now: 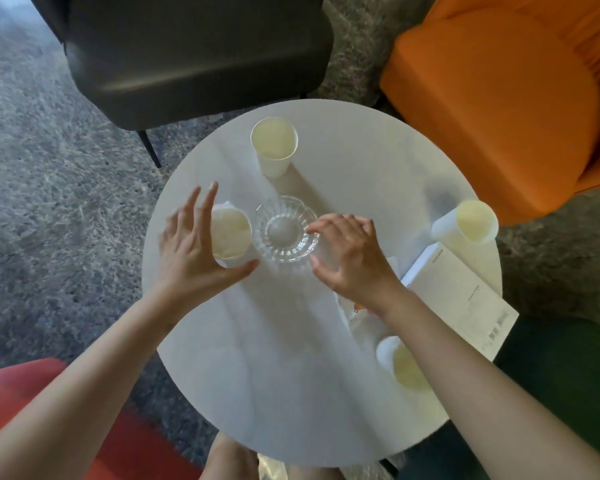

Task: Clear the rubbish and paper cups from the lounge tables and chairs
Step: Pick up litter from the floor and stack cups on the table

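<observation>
The left hand (191,251) is spreading open around the paper cup (230,237) standing at 9 o'clock on the round white table (257,375). Its fingers are reaching straight past the far wall and the thumb is lying under the near wall, gripping nothing yet. The right hand (350,258) is hovering at 3 o'clock of the glass dish (286,230), fingers loosely curved at its rim, holding nothing.

Recommended procedure: close thumb and fingers on the cup wall below the rim, squeezing lightly to avoid buckling the paper. Lift straight up, clearing the dish just beside it.

The cup is standing upright, long axis vertical, mouth pointing up. A second cup (273,143) is standing at 12 o'clock, a third cup (471,223) at 3 o'clock, and a fourth cup (406,370) at 5 o'clock.
</observation>
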The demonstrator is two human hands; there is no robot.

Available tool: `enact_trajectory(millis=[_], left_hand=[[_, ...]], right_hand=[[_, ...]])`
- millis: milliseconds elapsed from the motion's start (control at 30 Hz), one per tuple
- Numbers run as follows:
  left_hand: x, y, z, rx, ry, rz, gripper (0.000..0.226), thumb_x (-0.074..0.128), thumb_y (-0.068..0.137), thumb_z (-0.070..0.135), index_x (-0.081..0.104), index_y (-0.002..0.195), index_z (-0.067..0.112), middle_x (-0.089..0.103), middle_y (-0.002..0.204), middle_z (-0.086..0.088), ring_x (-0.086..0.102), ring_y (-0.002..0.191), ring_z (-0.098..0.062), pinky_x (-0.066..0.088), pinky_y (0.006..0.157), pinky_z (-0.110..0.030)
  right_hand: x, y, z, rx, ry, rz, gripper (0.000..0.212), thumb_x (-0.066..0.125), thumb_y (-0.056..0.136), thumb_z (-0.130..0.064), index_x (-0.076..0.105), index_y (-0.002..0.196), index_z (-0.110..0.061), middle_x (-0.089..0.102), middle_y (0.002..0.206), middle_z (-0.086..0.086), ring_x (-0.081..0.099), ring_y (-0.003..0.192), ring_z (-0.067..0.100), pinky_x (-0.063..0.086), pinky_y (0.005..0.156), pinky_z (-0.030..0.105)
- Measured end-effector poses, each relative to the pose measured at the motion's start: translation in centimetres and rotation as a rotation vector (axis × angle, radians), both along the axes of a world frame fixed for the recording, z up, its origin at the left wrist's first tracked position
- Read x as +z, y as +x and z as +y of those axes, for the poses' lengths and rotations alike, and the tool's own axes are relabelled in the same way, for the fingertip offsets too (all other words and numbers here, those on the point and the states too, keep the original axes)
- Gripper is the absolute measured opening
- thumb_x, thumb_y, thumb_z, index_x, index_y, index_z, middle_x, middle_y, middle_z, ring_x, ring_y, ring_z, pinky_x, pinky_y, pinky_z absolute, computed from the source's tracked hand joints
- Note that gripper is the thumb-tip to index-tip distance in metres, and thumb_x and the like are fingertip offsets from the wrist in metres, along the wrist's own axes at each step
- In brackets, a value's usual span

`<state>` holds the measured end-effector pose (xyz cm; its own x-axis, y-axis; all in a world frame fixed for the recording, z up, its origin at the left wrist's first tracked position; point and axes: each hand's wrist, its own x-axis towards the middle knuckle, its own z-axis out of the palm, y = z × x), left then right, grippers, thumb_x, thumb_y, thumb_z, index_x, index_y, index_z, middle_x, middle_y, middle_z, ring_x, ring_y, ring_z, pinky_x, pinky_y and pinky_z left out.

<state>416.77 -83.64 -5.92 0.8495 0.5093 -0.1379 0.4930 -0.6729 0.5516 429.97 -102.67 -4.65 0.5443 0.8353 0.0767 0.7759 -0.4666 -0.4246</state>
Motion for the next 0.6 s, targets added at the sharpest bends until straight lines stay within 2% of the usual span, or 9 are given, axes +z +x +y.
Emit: enact_trajectory(millis=[100, 200, 333, 467, 600], left_hand=[[2.1, 0.7, -1.5, -0.037, 0.09, -0.111, 0.102, 0.051, 0.057, 0.067, 0.018, 0.144, 0.024, 0.018, 0.151, -0.01, 0.016, 0.136, -0.031, 0.012, 0.108, -0.046], [3.5, 2.0, -3.6, -0.09, 0.145, -0.17, 0.09, 0.05, 0.062, 0.059, 0.032, 0.14, 0.016, 0.029, 0.146, -0.014, 0.025, 0.132, -0.032, 0.019, 0.104, -0.045], [3.3, 4.0, -7.0, -0.205, 0.139, -0.213, 0.078, 0.061, 0.066, 0.047, 0.042, 0.133, 0.013, 0.044, 0.137, -0.011, 0.038, 0.126, -0.032, 0.028, 0.099, -0.043], [1.2, 4.8, -10.8, -0.357, 0.083, -0.093, 0.078, 0.065, 0.068, 0.048, 0.041, 0.134, 0.013, 0.046, 0.134, -0.008, 0.042, 0.121, -0.031, 0.034, 0.096, -0.041], [-1.3, 5.5, -14.1, -0.491, 0.096, 0.102, 0.084, 0.06, 0.069, 0.059, 0.032, 0.138, 0.018, 0.042, 0.135, -0.002, 0.04, 0.122, -0.024, 0.033, 0.095, -0.035]], right_hand=[[-0.4, 1.5, -2.9, 0.035, -0.149, 0.039, 0.043, 0.07, 0.07, -0.024, 0.06, 0.11, -0.012, 0.059, 0.109, 0.005, 0.057, 0.1, 0.025, 0.026, 0.085, 0.03], [-0.9, 2.0, -5.1, 0.036, -0.212, 0.072, 0.047, 0.069, 0.071, -0.029, 0.057, 0.114, -0.016, 0.057, 0.113, 0.001, 0.054, 0.105, 0.021, 0.025, 0.088, 0.029], [-1.5, 2.3, -7.3, 0.064, -0.289, 0.072, 0.058, 0.071, 0.068, -0.035, 0.053, 0.121, -0.02, 0.055, 0.12, -0.003, 0.05, 0.112, 0.017, 0.021, 0.091, 0.028], [-1.9, 3.0, -9.0, 0.126, -0.419, 0.065, 0.077, 0.071, 0.067, -0.047, 0.041, 0.133, -0.02, 0.045, 0.132, -0.003, 0.038, 0.123, 0.015, 0.013, 0.1, 0.03], [-2.7, 3.2, -9.9, 0.172, -0.505, -0.047, 0.076, 0.06, 0.074, -0.052, 0.034, 0.137, -0.017, 0.042, 0.135, 0.0, 0.035, 0.126, 0.018, 0.013, 0.104, 0.032]])
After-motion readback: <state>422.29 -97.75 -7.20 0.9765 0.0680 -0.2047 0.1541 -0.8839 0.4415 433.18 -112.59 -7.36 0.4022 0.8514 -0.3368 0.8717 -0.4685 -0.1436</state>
